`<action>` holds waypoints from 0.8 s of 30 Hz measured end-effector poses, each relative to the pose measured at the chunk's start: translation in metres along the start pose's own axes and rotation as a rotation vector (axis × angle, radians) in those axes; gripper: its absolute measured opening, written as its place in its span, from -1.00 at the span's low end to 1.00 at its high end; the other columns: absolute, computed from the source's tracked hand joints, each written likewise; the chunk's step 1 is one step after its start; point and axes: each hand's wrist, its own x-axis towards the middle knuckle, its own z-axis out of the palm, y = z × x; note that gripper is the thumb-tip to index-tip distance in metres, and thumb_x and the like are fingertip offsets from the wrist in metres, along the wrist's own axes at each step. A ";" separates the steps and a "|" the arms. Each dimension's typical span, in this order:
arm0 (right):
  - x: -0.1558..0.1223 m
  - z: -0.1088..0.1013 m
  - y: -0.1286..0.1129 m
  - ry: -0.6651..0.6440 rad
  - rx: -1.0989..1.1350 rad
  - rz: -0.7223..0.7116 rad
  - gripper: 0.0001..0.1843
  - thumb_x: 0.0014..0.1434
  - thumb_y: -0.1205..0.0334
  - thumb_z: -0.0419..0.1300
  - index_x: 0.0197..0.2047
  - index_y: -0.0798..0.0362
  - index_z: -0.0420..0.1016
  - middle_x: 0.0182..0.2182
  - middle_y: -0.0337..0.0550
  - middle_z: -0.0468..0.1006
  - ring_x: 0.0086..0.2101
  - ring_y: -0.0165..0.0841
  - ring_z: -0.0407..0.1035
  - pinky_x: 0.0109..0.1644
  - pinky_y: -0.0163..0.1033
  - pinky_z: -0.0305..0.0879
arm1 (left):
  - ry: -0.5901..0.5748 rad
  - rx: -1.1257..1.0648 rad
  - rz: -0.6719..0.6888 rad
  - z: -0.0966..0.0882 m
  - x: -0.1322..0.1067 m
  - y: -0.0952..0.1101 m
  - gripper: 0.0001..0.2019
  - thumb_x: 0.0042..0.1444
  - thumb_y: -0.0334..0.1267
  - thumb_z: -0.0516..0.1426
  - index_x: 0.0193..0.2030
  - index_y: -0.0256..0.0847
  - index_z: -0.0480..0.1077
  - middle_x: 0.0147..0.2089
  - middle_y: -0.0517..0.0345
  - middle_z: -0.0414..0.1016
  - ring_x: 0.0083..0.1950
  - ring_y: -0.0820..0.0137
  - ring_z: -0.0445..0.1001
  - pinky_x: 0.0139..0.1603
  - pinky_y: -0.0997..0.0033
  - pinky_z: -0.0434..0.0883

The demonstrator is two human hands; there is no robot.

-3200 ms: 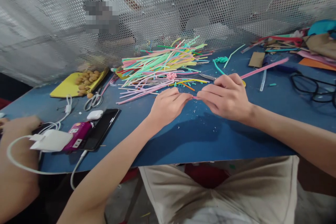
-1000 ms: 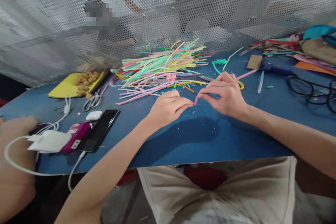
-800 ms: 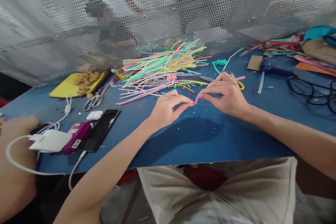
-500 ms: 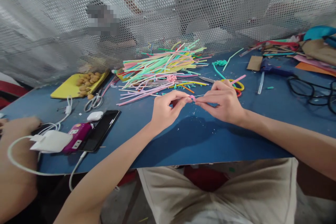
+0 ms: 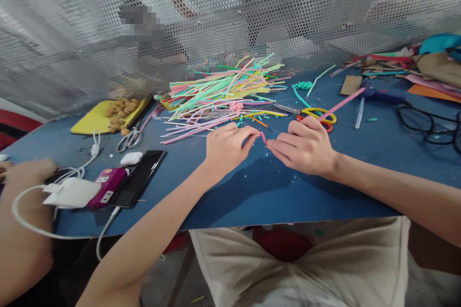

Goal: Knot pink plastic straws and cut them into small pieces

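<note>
Both my hands hold one pink straw (image 5: 341, 103) above the blue table (image 5: 252, 187). My left hand (image 5: 227, 146) pinches its near end, which is bent at the fingertips. My right hand (image 5: 306, 146) grips the straw just beside that bend, and the long free end sticks out up and to the right past my knuckles. A heap of coloured straws (image 5: 223, 91) lies just behind my hands. Yellow-and-red-handled scissors (image 5: 317, 116) rest right behind my right hand.
At the left lie a black phone (image 5: 139, 177), a magenta power bank (image 5: 106, 187), a white charger (image 5: 72, 192) with cable, small scissors (image 5: 128, 138) and a yellow tray of nuts (image 5: 104, 115). Another person's arm (image 5: 21, 220) rests at the left edge. Paper scraps and black cables fill the right.
My hands have worked the straw's near end into a bend. The free end swung down behind my right hand, then rose out to the right again. My hands stayed in place.
</note>
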 end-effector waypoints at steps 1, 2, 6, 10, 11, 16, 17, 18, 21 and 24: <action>0.001 0.000 0.000 0.003 -0.009 0.001 -0.86 0.30 0.21 0.24 -0.23 -0.04 0.66 -0.51 -0.30 0.59 -0.36 -0.31 0.21 -0.26 -0.10 -0.02 | -0.011 0.024 0.034 0.000 0.001 -0.002 -0.79 0.33 -0.06 0.14 -0.19 0.00 0.60 -0.39 0.24 0.60 -0.37 0.42 0.46 -0.38 0.38 0.20; 0.001 0.000 0.001 0.006 -0.013 0.008 -0.87 0.29 0.21 0.24 -0.23 -0.03 0.66 -0.50 -0.30 0.59 -0.36 -0.31 0.21 -0.26 -0.10 -0.02 | -0.022 0.046 0.075 0.001 0.001 -0.003 -0.79 0.34 -0.07 0.13 -0.17 0.01 0.60 -0.39 0.24 0.61 -0.36 0.40 0.45 -0.37 0.37 0.19; -0.001 0.004 0.006 -0.005 0.036 0.056 -0.86 0.30 0.21 0.24 -0.18 -0.05 0.65 -0.45 -0.30 0.62 -0.34 -0.31 0.21 -0.23 -0.10 -0.01 | -0.062 0.107 0.243 0.000 0.005 -0.009 -0.79 0.35 -0.11 0.12 -0.15 -0.03 0.60 -0.37 0.21 0.63 -0.34 0.36 0.40 -0.33 0.32 0.20; -0.003 0.008 0.013 -0.019 0.171 0.222 -0.86 0.30 0.18 0.25 -0.20 -0.12 0.67 -0.37 -0.33 0.67 -0.34 -0.32 0.22 -0.19 -0.10 0.03 | -0.106 0.081 0.360 -0.002 0.007 -0.010 -0.82 0.35 -0.15 0.13 -0.15 -0.01 0.59 -0.28 0.28 0.66 -0.31 0.37 0.39 -0.27 0.28 0.21; -0.003 0.009 0.014 -0.016 0.202 0.268 -0.86 0.30 0.17 0.25 -0.22 -0.13 0.68 -0.36 -0.34 0.68 -0.34 -0.31 0.22 -0.18 -0.10 0.03 | -0.114 0.057 0.365 -0.002 0.007 -0.009 -0.82 0.35 -0.16 0.13 -0.15 0.00 0.59 -0.27 0.29 0.66 -0.30 0.37 0.40 -0.25 0.28 0.21; -0.003 0.010 0.016 -0.031 0.309 0.408 -0.83 0.30 0.10 0.26 -0.25 -0.15 0.70 -0.38 -0.31 0.68 -0.35 -0.30 0.24 -0.21 -0.11 0.04 | -0.154 -0.116 0.317 -0.003 0.006 -0.011 -0.82 0.35 -0.16 0.14 -0.16 0.01 0.60 -0.31 0.31 0.65 -0.37 0.45 0.41 -0.20 0.31 0.24; -0.003 0.011 0.016 -0.036 0.323 0.417 -0.83 0.30 0.08 0.26 -0.25 -0.15 0.70 -0.38 -0.32 0.69 -0.35 -0.31 0.23 -0.21 -0.11 0.05 | -0.170 -0.157 0.302 -0.003 0.006 -0.011 -0.83 0.35 -0.15 0.15 -0.16 0.00 0.60 -0.32 0.32 0.64 -0.38 0.46 0.42 -0.18 0.32 0.25; -0.004 0.011 0.017 -0.039 0.331 0.418 -0.83 0.29 0.06 0.27 -0.24 -0.16 0.71 -0.38 -0.33 0.69 -0.35 -0.31 0.23 -0.20 -0.11 0.05 | -0.187 -0.200 0.284 -0.003 0.006 -0.011 -0.83 0.34 -0.14 0.15 -0.17 0.00 0.60 -0.32 0.32 0.65 -0.38 0.47 0.43 -0.17 0.32 0.26; -0.006 0.012 0.020 -0.028 0.304 0.404 -0.85 0.27 0.05 0.28 -0.23 -0.19 0.71 -0.38 -0.34 0.69 -0.35 -0.30 0.21 -0.19 -0.10 0.05 | -0.189 -0.342 0.196 -0.005 0.007 -0.010 -0.84 0.32 -0.13 0.17 -0.18 -0.02 0.60 -0.29 0.31 0.66 -0.38 0.49 0.45 -0.15 0.36 0.31; -0.007 0.012 0.021 -0.009 0.258 0.369 -0.87 0.27 0.08 0.29 -0.22 -0.22 0.72 -0.38 -0.35 0.70 -0.36 -0.30 0.20 -0.19 -0.10 0.04 | -0.123 -0.485 0.062 -0.006 0.007 -0.006 -0.81 0.33 -0.14 0.16 -0.20 -0.09 0.60 -0.29 0.25 0.67 -0.42 0.52 0.46 -0.24 0.44 0.37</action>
